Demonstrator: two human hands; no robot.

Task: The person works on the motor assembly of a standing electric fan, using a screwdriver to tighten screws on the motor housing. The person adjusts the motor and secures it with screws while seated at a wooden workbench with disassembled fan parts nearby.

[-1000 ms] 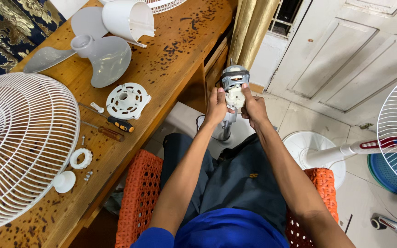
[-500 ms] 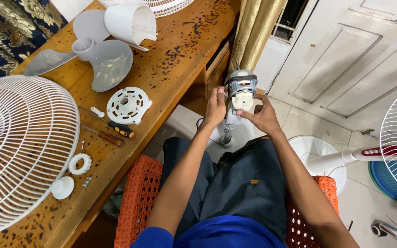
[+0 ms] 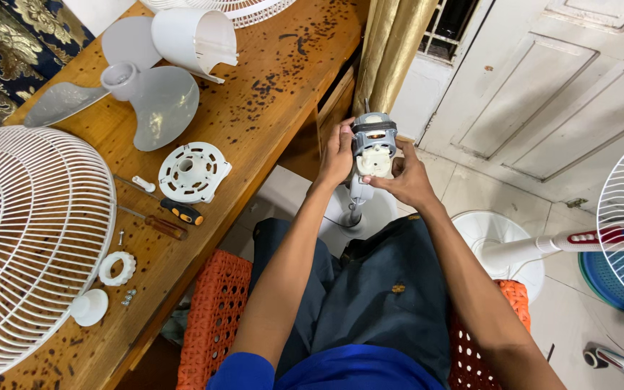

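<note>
Hands grip the fan motor (image 3: 373, 148) from both sides, left hand (image 3: 337, 155) steadying, right hand (image 3: 406, 180) fingering its white gearbox.

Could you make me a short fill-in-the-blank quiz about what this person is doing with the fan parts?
1. Both hands, left and right, hold the fan ____ above the lap.
2. The grey fan blade lies on the wooden ____.
3. Two screwdrivers lie beside the round white ____ with holes.
4. The person sits on an ____ woven chair.

Missing words: motor; table; plate; orange
</note>
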